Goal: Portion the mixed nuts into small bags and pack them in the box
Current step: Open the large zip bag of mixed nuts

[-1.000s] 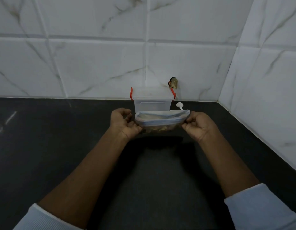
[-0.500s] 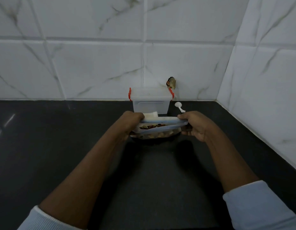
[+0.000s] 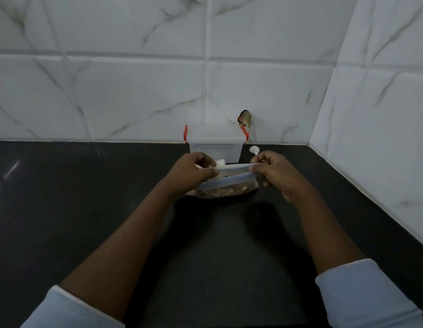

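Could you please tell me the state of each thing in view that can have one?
Clear zip bag of mixed nuts: partly filled, mouth parted.
Left hand: pinches the bag's top edge.
Right hand: pinches the bag's top edge.
Clear plastic box with red latches: upright, lid apparently on.
White plastic spoon: lying beside the box.

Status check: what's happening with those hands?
Pinching bag of nuts at top: left hand, right hand. Behind it, plastic box, lid on. Nothing between.
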The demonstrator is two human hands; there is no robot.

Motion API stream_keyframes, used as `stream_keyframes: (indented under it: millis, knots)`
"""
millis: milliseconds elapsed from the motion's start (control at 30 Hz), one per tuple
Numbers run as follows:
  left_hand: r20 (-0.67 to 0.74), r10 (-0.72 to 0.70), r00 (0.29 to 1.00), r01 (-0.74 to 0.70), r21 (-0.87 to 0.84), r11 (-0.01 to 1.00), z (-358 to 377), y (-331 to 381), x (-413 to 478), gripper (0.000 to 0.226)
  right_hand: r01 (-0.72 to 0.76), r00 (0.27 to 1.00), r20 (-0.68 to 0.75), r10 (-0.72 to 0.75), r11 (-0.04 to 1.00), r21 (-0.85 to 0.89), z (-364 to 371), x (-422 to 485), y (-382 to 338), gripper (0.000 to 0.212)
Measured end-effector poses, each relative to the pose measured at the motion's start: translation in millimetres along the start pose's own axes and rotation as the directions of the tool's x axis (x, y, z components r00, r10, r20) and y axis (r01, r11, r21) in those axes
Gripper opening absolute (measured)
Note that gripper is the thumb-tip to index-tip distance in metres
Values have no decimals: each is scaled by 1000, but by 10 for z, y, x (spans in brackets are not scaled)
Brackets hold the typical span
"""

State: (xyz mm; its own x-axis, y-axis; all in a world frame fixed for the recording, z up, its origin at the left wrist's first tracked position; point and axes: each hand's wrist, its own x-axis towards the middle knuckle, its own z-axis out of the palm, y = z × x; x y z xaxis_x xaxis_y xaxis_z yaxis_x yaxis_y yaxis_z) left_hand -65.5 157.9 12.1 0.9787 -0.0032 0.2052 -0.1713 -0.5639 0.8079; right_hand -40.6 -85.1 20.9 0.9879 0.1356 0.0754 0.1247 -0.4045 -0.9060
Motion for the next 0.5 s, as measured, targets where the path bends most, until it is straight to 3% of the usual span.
stream_keyframes:
  millis: [100,233,500]
  knots:
    - [-174,67,982,-48,112,993,32,0,10,12,39,991,-128,-48,997,-72,44,9,3,6]
    - [-316,100,944,-63,123,990,41,3,36,15,-3,985,-174,-6,999,-53,2,22,3,11]
    - [-379,-10,926,-1,-29,1000,119,21,59,16,98,990,-77,-122,960,-262,29,-36,-53,15]
